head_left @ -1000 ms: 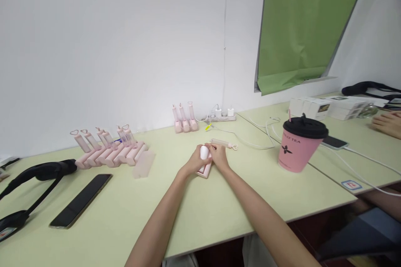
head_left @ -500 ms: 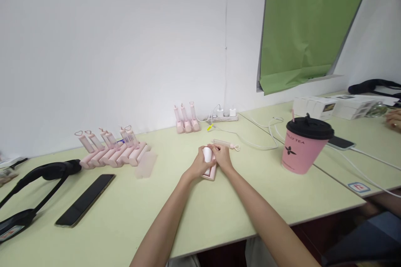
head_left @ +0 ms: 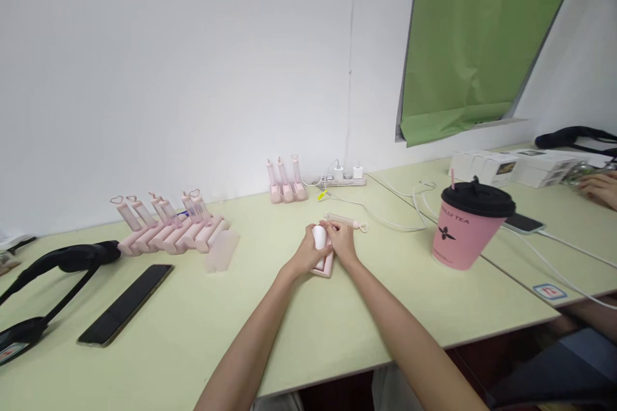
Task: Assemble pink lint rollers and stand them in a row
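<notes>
In front of me, both hands are on a small white round-ended cylinder (head_left: 319, 237) lying over a pink rectangular holder (head_left: 328, 267). My left hand (head_left: 303, 252) is closed round its left side, the thumb laid across it. From the right, my right hand (head_left: 343, 243) has its fingertips closed on the far edge; exactly what they pinch is too small to see. Just beyond the right hand lies a clear tube with a pink heart-shaped loop (head_left: 363, 227).
Several pink devices with clear tubes (head_left: 166, 236) stand left, beside translucent sheets (head_left: 222, 252). Three more (head_left: 287, 192) are by the wall near a power strip (head_left: 343, 181). A phone (head_left: 126, 305), black headset (head_left: 80, 260) and pink cup (head_left: 467, 231) flank me. Another person's hand (head_left: 601, 187) is far right.
My hands keep nearly the same hold on the white cylinder. The view has shifted slightly, and the other person's hand at far right has moved a little left.
</notes>
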`<state>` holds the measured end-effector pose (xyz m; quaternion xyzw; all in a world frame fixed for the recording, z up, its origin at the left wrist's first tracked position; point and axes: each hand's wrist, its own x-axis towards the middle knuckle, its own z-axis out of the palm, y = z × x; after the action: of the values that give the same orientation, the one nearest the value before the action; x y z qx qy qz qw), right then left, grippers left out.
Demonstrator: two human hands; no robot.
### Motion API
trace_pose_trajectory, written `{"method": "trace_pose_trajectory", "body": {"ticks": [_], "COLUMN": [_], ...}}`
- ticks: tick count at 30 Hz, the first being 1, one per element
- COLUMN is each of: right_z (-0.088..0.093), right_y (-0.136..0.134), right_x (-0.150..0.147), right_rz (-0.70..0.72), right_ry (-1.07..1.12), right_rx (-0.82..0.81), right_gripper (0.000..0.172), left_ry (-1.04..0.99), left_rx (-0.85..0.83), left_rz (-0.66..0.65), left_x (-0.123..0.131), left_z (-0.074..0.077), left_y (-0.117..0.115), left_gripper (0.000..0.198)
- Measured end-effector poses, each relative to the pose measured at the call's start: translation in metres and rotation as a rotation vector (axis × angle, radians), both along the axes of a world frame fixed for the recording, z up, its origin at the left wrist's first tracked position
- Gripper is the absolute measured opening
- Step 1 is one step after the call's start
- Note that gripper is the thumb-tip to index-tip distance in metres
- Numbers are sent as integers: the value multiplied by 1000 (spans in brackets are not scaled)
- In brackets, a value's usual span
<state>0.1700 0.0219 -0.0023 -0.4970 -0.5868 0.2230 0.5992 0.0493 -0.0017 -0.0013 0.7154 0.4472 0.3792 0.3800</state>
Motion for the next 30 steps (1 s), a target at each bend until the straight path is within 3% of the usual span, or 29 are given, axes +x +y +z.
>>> {"method": "trace_pose_trajectory", "body": {"ticks": [12,19,25,27,30], "right_z": [0,-3,-4,-2,0], "right_y": [2,11,12,11,11], "right_x": [-1,1,2,5,16], "right_rz": [9,142,278,255,23], "right_ry": [-21,46,24,-10,-243], "right_rx": [9,-67,-62,-30,12], "right_gripper": [34,43,54,57,49], "left_ry": [32,-86,-127,-210,-354], "left_rx": [-37,-97,-86,-139,-260], "left_rz": [49,92,30,25,83], "left_x": [3,-3,-3,-3,-8], "left_z": [4,4,10,10,7], "left_y": [-5,-2,-9,-8,0], "left_gripper": [67,104,112,113,111]}}
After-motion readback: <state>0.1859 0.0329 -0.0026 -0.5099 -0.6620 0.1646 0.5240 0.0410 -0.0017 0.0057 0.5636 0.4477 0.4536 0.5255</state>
